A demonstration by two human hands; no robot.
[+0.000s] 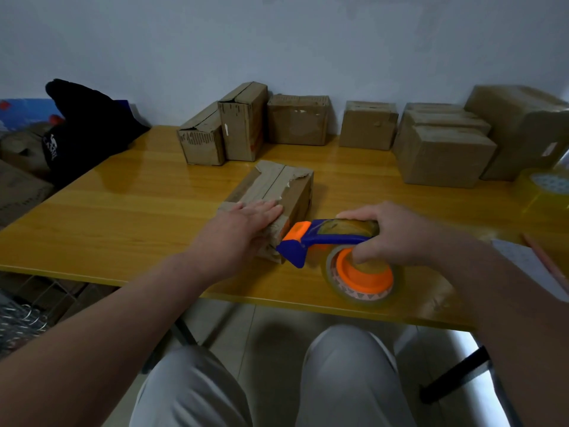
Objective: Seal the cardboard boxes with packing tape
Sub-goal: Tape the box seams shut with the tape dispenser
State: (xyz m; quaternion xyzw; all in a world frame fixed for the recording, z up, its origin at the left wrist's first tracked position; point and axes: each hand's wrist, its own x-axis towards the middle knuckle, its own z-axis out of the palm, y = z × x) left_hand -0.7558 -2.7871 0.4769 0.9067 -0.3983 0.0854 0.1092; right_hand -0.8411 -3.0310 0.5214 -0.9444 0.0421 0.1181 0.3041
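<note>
A small cardboard box lies on the yellow wooden table, its top flaps closed with worn old tape across them. My left hand rests flat on the box's near end, fingers straight. My right hand grips a blue and orange tape dispenser with a roll of clear tape on it. The dispenser's blade end sits against the box's near right corner, just below my left hand's fingers.
Several cardboard boxes stand in a row along the wall at the back of the table. A second roll of tape sits at the far right. A black bag lies beyond the table's left corner. Paper and a pencil lie by my right arm.
</note>
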